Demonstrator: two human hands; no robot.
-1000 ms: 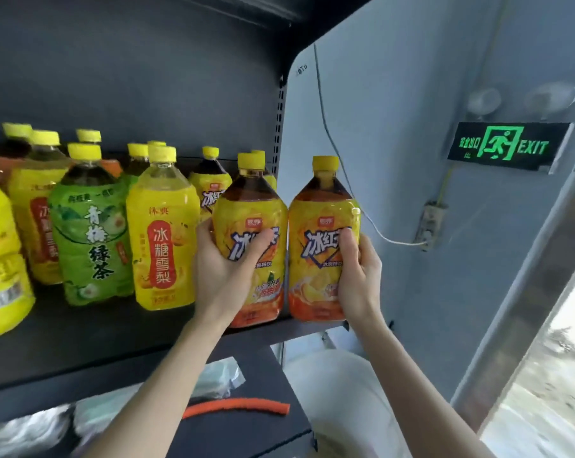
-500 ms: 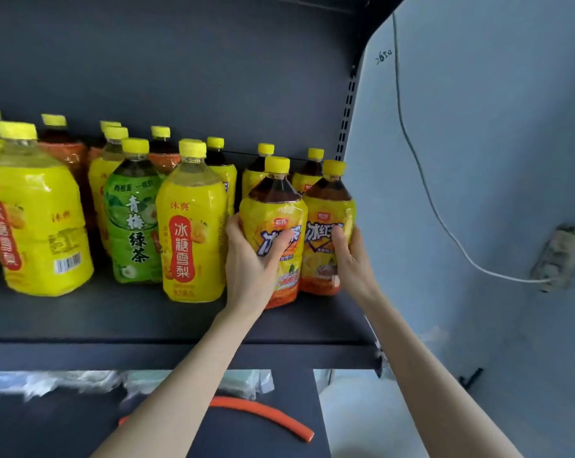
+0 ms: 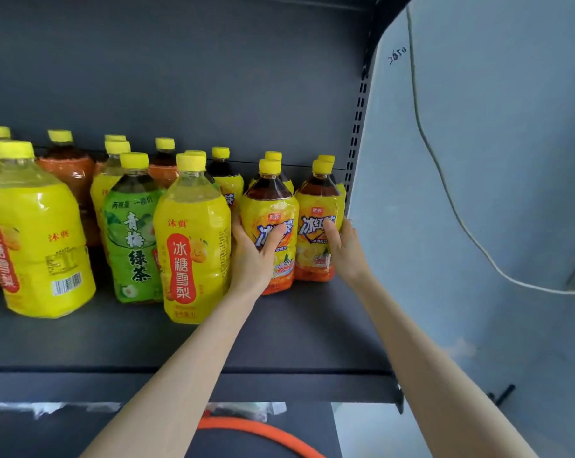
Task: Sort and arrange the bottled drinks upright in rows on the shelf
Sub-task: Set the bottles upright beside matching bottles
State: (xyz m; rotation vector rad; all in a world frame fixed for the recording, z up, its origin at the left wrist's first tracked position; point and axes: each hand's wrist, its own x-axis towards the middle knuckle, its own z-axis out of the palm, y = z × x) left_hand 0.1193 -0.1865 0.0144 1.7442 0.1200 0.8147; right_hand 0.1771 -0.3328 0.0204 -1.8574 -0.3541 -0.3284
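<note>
Head view, nearest first: an orange hose (image 3: 263, 431) curves on the level below the shelf (image 3: 279, 345). Further in, the left hand (image 3: 253, 259) wraps the left iced-tea bottle (image 3: 269, 206), thumb across its label, while the right hand (image 3: 345, 256) grips the right iced-tea bottle (image 3: 316, 206) from its outer side. Both bottles stand upright on the shelf, touching, at the right end beside the upright post (image 3: 359, 127). Left of them a pear-drink bottle (image 3: 193, 252) and a green-tea bottle (image 3: 131, 246) stand further forward, out of line. Behind, more yellow-capped bottles (image 3: 71, 173) seem to form rough rows, though the kinds look mixed. By my judgement the iced-tea pair is nearly placed, and the left half needs sorting and squaring.
</note>
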